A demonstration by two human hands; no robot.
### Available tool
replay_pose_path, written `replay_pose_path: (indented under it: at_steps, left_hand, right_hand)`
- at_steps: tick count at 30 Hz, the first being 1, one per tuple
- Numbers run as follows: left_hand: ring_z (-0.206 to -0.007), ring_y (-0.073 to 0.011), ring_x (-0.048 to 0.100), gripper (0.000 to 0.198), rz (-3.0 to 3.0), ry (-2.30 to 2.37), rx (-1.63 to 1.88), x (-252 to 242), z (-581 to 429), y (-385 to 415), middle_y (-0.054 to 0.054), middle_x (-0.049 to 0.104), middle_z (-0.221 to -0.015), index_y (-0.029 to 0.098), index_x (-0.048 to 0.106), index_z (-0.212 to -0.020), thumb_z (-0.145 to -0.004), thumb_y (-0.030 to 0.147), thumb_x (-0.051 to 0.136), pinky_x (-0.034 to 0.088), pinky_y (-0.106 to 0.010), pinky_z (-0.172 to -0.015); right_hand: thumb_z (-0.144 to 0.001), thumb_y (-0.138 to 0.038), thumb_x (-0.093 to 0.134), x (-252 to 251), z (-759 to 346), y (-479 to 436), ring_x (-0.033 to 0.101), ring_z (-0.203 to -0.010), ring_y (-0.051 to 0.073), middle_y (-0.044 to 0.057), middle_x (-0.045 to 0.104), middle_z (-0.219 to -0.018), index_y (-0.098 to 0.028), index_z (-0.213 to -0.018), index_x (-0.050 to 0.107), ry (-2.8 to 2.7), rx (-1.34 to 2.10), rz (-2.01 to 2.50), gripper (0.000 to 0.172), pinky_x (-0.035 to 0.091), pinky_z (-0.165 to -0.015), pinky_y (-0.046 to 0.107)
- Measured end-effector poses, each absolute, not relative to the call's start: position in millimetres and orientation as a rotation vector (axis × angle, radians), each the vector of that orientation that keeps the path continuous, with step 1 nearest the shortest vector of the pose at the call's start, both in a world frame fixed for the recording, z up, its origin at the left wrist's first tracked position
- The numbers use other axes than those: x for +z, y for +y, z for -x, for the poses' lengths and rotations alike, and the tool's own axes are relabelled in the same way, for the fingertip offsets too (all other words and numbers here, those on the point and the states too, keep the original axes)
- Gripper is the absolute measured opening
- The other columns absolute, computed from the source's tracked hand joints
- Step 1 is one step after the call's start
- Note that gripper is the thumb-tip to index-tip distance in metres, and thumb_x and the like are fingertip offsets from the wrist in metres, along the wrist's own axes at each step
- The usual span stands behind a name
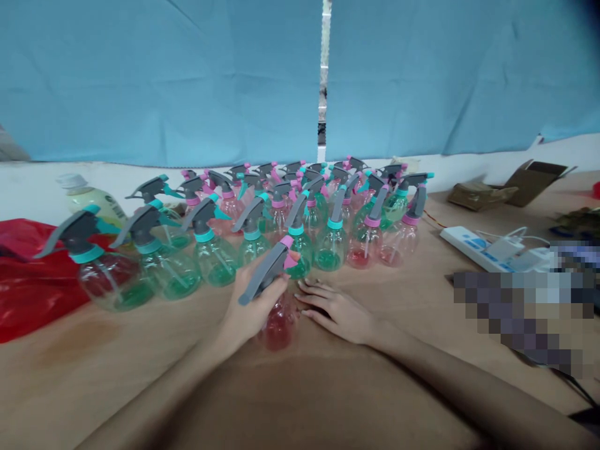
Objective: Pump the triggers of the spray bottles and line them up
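Observation:
My left hand (255, 306) is closed around the neck of a pink spray bottle (280, 325), which has a grey trigger head and a pink nozzle. The bottle is close in front of me, its clear pink body showing below my fingers. To its right, my right hand (340, 310) lies low over the table with fingers stretched toward the bottle, holding nothing. Just beyond both hands runs a front row of spray bottles, among them a green one (330, 250) and a pink one (364, 250), with several more packed behind.
On the wooden table (187, 387), a red plastic bag (37, 281) lies at left, near a pale yellow jug (94, 203). At right are a white power strip (473, 247) with plugged-in chargers and an open cardboard box (534, 181). Blue sheeting (187, 81) covers the wall behind.

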State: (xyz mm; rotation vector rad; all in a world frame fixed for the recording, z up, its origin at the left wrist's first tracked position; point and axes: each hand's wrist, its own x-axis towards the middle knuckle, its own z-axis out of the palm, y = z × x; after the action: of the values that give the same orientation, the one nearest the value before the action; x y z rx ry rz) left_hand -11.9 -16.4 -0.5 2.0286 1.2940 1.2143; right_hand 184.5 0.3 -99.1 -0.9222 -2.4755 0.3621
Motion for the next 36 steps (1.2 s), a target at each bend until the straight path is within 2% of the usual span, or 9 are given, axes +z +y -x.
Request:
replay_pose_path:
  at_steps: [9,13,19,23,31,36]
  left_hand:
    - [-0.058,-0.0145,0.052,0.010,-2.021,1.334,1.232,-1.4,12.5,-17.6,0.003,0.056,-0.064,0.022,0.059,-0.076,-0.077,0.028,0.052,0.043,-0.026,-0.055]
    - [-0.058,-0.0146,0.053,0.017,-2.018,1.305,1.196,1.3,11.3,-18.0,0.002,0.057,-0.065,0.022,0.063,-0.089,-0.078,0.027,0.051,0.043,-0.026,-0.057]
    - [-0.074,-0.0167,0.059,0.029,-2.040,1.250,1.188,3.9,9.4,-17.4,0.000,0.065,-0.083,0.025,0.062,-0.107,-0.079,0.025,0.051,0.046,-0.027,-0.068]
    - [-0.066,-0.0154,0.057,0.031,-2.061,1.261,1.188,4.4,9.3,-17.4,0.001,0.066,-0.078,0.027,0.062,-0.106,-0.080,0.024,0.047,0.046,-0.026,-0.062]
    - [-0.063,-0.0150,0.057,0.032,-2.096,1.192,1.189,2.3,11.6,-15.2,0.002,0.062,-0.073,0.027,0.061,-0.102,-0.076,0.024,0.045,0.044,-0.026,-0.058]
    - [-0.055,-0.0136,0.050,0.025,-2.070,1.227,1.157,1.4,11.9,-15.6,0.003,0.058,-0.066,0.025,0.060,-0.095,-0.074,0.024,0.046,0.041,-0.026,-0.054]
  right_hand:
    - [-0.093,-0.037,0.038,-97.3,-184.6,-1.2,0.034,-0.131,0.019,0.008,0.045,-0.138,-0.019,-0.128,0.049,-2.470,0.349,0.926,0.042,0.027,-0.110,0.041]
    - [-0.093,-0.036,0.037,-96.7,-184.1,-1.9,0.034,-0.132,0.018,0.007,0.043,-0.139,-0.019,-0.129,0.049,-2.478,0.338,0.937,0.041,0.026,-0.111,0.040]
    - [-0.093,-0.037,0.037,-97.6,-184.0,-1.2,0.035,-0.131,0.018,0.007,0.043,-0.139,-0.019,-0.129,0.049,-2.470,0.332,0.939,0.042,0.028,-0.110,0.041]
    - [-0.093,-0.038,0.037,-97.6,-184.4,-0.9,0.035,-0.131,0.019,0.007,0.043,-0.139,-0.020,-0.129,0.049,-2.465,0.328,0.925,0.041,0.028,-0.109,0.043]
    - [-0.095,-0.036,0.033,-97.9,-184.9,-1.4,0.032,-0.132,0.018,0.005,0.042,-0.140,-0.020,-0.130,0.047,-2.477,0.344,0.926,0.041,0.026,-0.111,0.041]
    - [-0.095,-0.037,0.032,-97.1,-184.8,-1.5,0.031,-0.133,0.018,0.005,0.042,-0.141,-0.020,-0.130,0.048,-2.485,0.350,0.935,0.042,0.026,-0.111,0.041]
